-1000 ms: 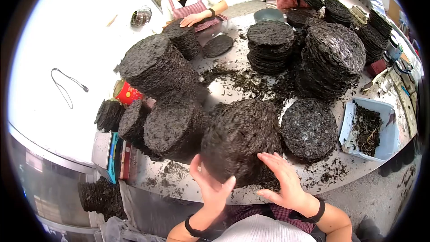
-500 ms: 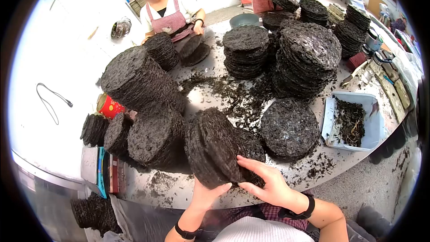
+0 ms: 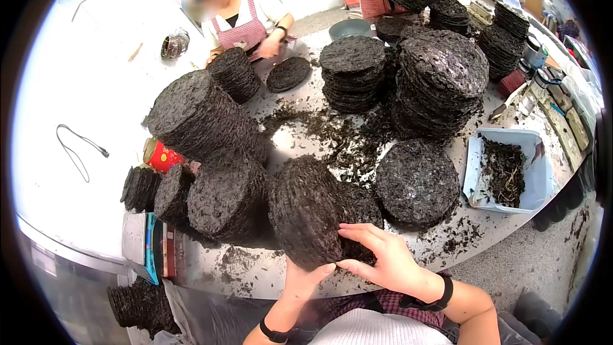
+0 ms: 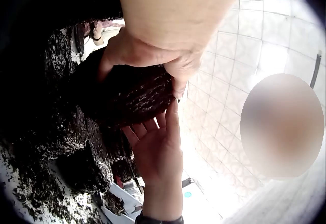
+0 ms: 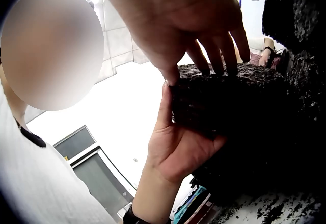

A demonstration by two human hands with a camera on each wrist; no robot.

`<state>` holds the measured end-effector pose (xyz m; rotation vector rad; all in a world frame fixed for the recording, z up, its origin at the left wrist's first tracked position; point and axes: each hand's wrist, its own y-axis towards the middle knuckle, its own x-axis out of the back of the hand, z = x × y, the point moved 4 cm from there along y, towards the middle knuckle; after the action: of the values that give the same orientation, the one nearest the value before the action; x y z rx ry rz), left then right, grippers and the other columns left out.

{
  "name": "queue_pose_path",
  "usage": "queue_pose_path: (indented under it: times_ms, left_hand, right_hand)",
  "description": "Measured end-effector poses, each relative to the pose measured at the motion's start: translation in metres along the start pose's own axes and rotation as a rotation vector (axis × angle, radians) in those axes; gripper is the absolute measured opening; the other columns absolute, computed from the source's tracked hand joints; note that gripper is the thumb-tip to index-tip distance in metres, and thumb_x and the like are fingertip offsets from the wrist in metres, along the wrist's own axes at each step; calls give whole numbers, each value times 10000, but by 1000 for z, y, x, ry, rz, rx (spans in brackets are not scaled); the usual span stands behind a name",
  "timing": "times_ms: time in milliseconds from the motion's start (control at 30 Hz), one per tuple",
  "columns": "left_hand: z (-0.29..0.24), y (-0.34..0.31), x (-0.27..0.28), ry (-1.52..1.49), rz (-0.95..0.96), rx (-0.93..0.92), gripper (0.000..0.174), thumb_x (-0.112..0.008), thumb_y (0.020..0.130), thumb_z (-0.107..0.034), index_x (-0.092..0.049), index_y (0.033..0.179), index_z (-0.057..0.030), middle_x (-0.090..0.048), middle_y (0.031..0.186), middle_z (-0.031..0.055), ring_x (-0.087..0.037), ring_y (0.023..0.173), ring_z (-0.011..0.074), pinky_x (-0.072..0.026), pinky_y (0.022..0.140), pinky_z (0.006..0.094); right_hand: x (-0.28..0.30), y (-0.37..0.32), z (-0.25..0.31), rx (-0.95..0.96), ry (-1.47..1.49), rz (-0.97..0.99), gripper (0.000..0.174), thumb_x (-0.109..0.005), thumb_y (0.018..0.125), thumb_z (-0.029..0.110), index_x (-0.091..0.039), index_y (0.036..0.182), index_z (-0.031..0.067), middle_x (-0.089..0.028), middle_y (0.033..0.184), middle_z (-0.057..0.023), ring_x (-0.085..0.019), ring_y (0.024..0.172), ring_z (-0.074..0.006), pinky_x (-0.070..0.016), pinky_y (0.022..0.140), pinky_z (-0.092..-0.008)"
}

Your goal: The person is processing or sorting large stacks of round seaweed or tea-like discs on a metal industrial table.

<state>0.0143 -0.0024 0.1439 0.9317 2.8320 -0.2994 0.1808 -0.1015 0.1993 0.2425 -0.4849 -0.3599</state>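
Note:
A thick stack of round, dark, flaky dried-seaweed cakes [image 3: 303,211] stands tilted on edge between my two hands. My left hand [image 3: 303,279] grips it from the left and below, its fingers hidden behind the cakes and its thumb at the near edge. My right hand [image 3: 388,259] holds the right side, fingertips on the round face and thumb on the near rim. Both thumbs almost meet there, as the left wrist view shows with the stack [image 4: 135,99] between the hands. Just right of the held stack, a lower stack [image 3: 362,207] shows partly behind my right fingers.
More cake stacks surround the work spot: a flat one [image 3: 418,182] to the right, leaning ones [image 3: 227,201] to the left, tall ones [image 3: 440,70] farther back. A blue bin [image 3: 511,201] holds scraps. Crumbs litter the table [image 3: 246,275]. Two people work across it.
My hands have closed on the stack, which now stands tilted, with the lower stack showing beside it. Across the table, a cake lifted half a second ago now lies flat. The head view has shifted.

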Motion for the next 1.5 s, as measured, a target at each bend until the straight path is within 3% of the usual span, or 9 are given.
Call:
queue_pose_path:
  times_ms: [200, 400, 533, 667, 800, 933, 1100, 1367, 1500]
  left_hand:
    - [-11, 2, -15, -3, -18, -13, 583, -802, 725, -81, -521, 1230, 0, -608, 1143, 97, -601, 1020, 187, -495, 902, 328]
    - [1, 2, -5, 39, -71, -125, 728, -793, 709, -12, -398, 1320, -13, -541, 1218, 99, -541, 1106, 205, -437, 980, 367]
    - [-6, -2, -1, -25, -5, 4, 737, -788, 692, 15, -405, 1320, -21, -551, 1214, 91, -551, 1099, 216, -450, 966, 372]
    - [0, -7, 10, -70, -29, 14, 730, -792, 658, 53, -452, 1300, -23, -575, 1200, 95, -566, 1097, 226, -472, 947, 379]
    - [4, -9, 6, -159, -20, 47, 760, -815, 634, 49, -453, 1299, -19, -572, 1199, 99, -570, 1084, 235, -476, 947, 377]
    - [4, -13, -6, -70, 17, 13, 735, -831, 642, 15, -464, 1278, 7, -570, 1199, 98, -564, 1083, 221, -468, 957, 367]
    - [10, -12, -13, -80, 18, 19, 738, -831, 646, 2, -463, 1286, 8, -568, 1209, 98, -563, 1089, 216, -456, 969, 361]
    - [10, -13, -8, -209, -22, 22, 782, -800, 634, 14, -439, 1327, -22, -553, 1224, 88, -548, 1110, 237, -443, 979, 387]
    - [14, -12, -5, -203, -11, 39, 783, -822, 633, -17, -448, 1321, -19, -557, 1227, 88, -552, 1106, 237, -441, 981, 392]
  right_hand:
    - [-3, -5, 2, 34, -105, -19, 425, -688, 854, 283, -614, 1197, 43, -620, 1236, -126, -649, 1007, -298, -529, 864, -388]
    - [-2, -10, -1, 197, -304, -247, 391, -629, 774, 44, -615, 1164, 12, -693, 830, -121, -671, 699, -279, -560, 667, -372]
    - [28, -27, -30, -296, -4, -421, 216, -563, 903, 79, -640, 1084, -9, -594, 665, -86, -601, 580, -142, -492, 555, -303]
    - [82, -71, -105, -421, 369, -703, 237, -508, 984, 139, -637, 1080, -35, -600, 826, 46, -554, 779, -87, -438, 709, -239]
    - [88, -91, -111, -445, -91, -914, 451, -622, 882, 96, -510, 1306, -7, -569, 1214, -114, -532, 1104, -181, -463, 879, -321]
    - [40, -53, -29, -24, 7, -267, 470, -690, 816, 126, -559, 1255, 19, -587, 1264, -137, -553, 1182, -237, -462, 963, -353]
    - [3, -30, 9, 275, -257, -204, 347, -684, 816, 85, -636, 1154, 23, -667, 1158, -133, -687, 967, -246, -573, 803, -308]
    - [62, -67, -74, -395, 393, -792, 237, -624, 935, 161, -671, 1050, -42, -628, 786, -3, -533, 662, -72, -443, 583, -242]
    - [75, -89, -110, -591, 475, -1034, 425, -643, 917, 140, -516, 1302, 13, -530, 1048, -16, -464, 871, -93, -417, 829, -228]
